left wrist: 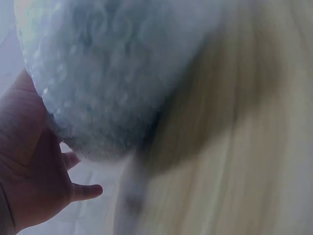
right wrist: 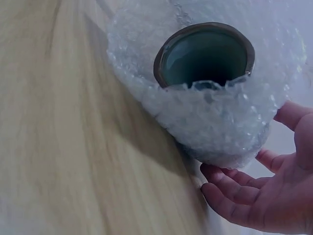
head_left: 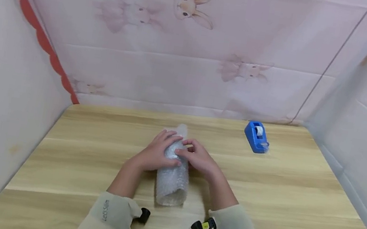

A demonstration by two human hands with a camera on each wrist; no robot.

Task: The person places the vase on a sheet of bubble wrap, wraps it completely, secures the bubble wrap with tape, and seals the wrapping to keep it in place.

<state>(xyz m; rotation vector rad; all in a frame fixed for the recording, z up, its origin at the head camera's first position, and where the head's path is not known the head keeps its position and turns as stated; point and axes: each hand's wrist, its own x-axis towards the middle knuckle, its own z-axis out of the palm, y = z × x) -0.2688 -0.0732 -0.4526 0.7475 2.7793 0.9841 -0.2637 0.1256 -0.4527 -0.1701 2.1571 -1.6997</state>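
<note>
A roll of bubble wrap [head_left: 172, 185] lies lengthwise on the table between the two hands. Inside it, the right wrist view shows a round ceramic vessel [right wrist: 205, 58] with a glossy green interior and a brown rim; its full shape is hidden by the wrap. My left hand [head_left: 158, 154] rests over the roll's left side and top, fingers extended along it. From the right, my right hand [head_left: 199, 158] holds the wrap with thumb on top and fingers bent against the side. In the left wrist view, the bubble wrap [left wrist: 107, 73] covers part of the left hand [left wrist: 34, 161].
A blue tape dispenser [head_left: 256, 137] with a roll of clear tape stands at the back right of the wooden table [head_left: 89, 163]. Printed cloth walls [head_left: 161, 75] enclose the table at the back and both sides.
</note>
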